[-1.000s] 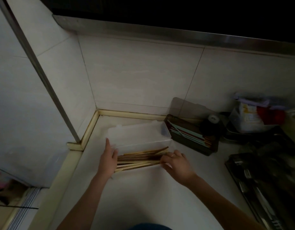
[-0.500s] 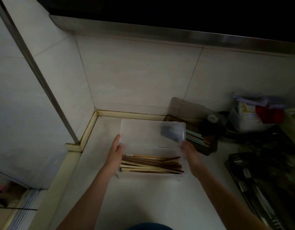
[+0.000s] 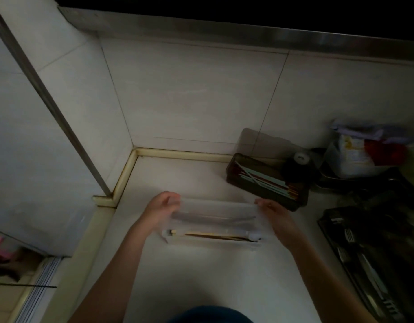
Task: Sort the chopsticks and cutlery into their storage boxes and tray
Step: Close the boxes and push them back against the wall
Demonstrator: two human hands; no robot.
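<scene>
Head view looks down on a white counter (image 3: pixel 201 283) in a tiled corner, pretty dim. Dead center sits the clear box (image 3: pixel 213 238) with wooden chopsticks (image 3: pixel 210 235) lying flat inside, its lid (image 3: pixel 213 214) tipped most of the way down. At the right edge there's a dark tray (image 3: pixel 364 264) with cutlery, and upper right of center a brown box (image 3: pixel 269 183) with more sticks. Left hand (image 3: pixel 161 209) and right hand (image 3: pixel 273 212) each have fingers wrapped on a lid end. Looks like the closing step; next it probably needs an even press until it snaps.
</scene>
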